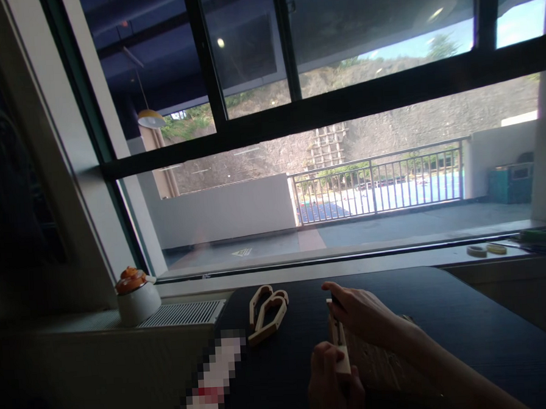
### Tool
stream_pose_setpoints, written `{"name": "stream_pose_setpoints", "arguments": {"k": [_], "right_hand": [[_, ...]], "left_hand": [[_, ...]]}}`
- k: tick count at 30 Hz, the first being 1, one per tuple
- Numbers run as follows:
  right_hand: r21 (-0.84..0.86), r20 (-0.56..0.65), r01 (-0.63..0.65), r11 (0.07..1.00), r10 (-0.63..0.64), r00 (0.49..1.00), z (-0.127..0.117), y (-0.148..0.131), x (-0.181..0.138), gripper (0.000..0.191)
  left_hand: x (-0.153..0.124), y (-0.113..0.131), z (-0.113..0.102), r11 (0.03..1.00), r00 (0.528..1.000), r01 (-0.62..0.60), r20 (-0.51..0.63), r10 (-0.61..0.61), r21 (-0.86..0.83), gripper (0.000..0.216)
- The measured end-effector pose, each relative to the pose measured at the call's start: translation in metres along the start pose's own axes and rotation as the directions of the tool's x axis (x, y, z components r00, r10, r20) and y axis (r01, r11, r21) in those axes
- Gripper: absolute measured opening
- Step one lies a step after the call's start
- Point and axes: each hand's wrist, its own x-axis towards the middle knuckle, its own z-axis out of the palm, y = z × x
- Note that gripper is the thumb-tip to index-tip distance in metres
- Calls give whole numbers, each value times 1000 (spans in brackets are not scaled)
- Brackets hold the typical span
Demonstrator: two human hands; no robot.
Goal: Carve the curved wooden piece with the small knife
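Both my hands meet over a dark table (466, 316) by a large window. My left hand (334, 385), at the bottom edge, is closed round the lower end of a slim pale wooden piece (339, 341) that stands roughly upright. My right hand (362, 314) pinches the upper end of the same piece with its fingers curled. More light wooden parts lie under my right forearm, partly hidden. Two pale wooden loop-shaped pieces (266, 312) lie flat on the table to the left of my hands, untouched.
A white pot with an orange lid (135, 295) stands on the sill at the left beside a vent grille (182, 313). Rolls of tape (486, 250) and a green item (544, 234) lie on the sill at the far right. A blurred-out strip (215, 369) lies at the table's left edge.
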Motion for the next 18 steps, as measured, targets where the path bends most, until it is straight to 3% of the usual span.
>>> {"name": "stream_pose_setpoints", "arguments": {"k": [10,18], "right_hand": [[-42,4,-64,997,65,998,1,-3,3,30],[9,-21,-23,1000,23,1000,3,-4,2,36]], "left_hand": [[1,0,0,1000,999,-23,-25,23,2,14],[2,1,0,1000,999,-19,-27,19,7,15]]}}
